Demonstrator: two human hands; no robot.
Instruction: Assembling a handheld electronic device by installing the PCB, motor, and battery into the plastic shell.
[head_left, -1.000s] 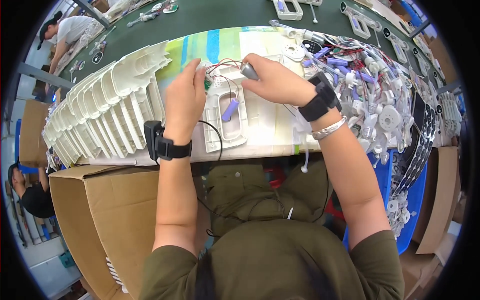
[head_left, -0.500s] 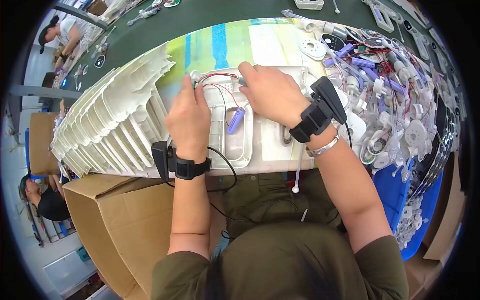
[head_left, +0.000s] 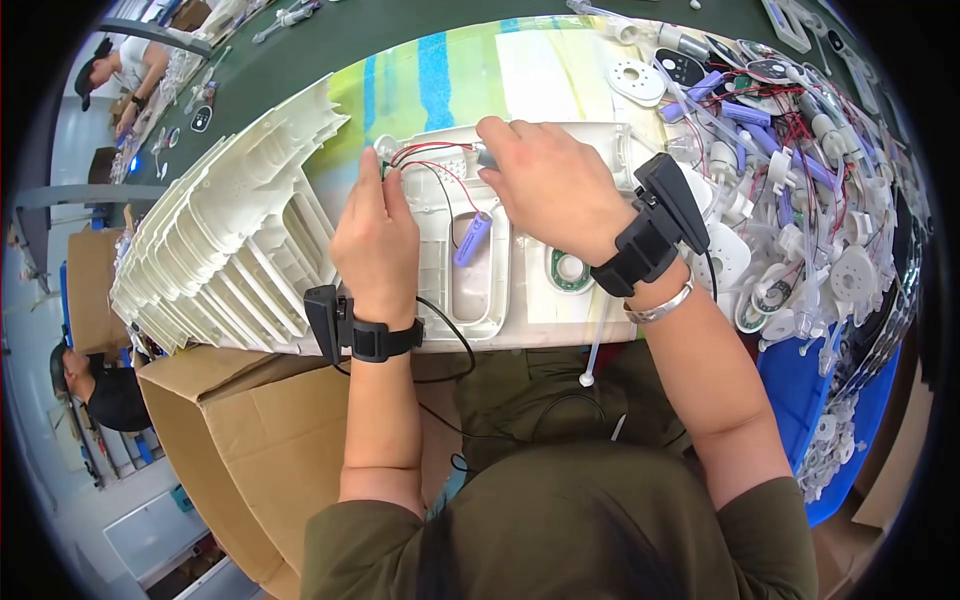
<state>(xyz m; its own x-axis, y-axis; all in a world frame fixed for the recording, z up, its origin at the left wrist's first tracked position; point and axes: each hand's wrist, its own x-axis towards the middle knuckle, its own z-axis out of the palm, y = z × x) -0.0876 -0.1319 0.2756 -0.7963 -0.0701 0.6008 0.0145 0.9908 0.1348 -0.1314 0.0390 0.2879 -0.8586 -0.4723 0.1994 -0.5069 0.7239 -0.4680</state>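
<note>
A white moulded plastic housing (head_left: 520, 300) lies flat on the bench in front of me. A purple cylindrical cell (head_left: 471, 240) rests in its middle recess, with thin red and black wires (head_left: 432, 165) running across the top part. My left hand (head_left: 374, 232) presses down on the housing's left side, fingertips at the wire ends. My right hand (head_left: 545, 185) lies over the housing's upper middle and pinches a small grey part (head_left: 485, 157) at the wires. Both wrists carry black strapped devices.
A stack of white plastic housings (head_left: 215, 240) fills the bench to the left. A heap of white discs, purple cells and red wires (head_left: 800, 180) lies to the right, over a blue bin (head_left: 800, 400). A cardboard box (head_left: 240, 440) stands below left. Other people work at the far left.
The view has shifted closer over the housing. My left hand slid down and left on the housing. My right hand stayed at the wires near the top.
</note>
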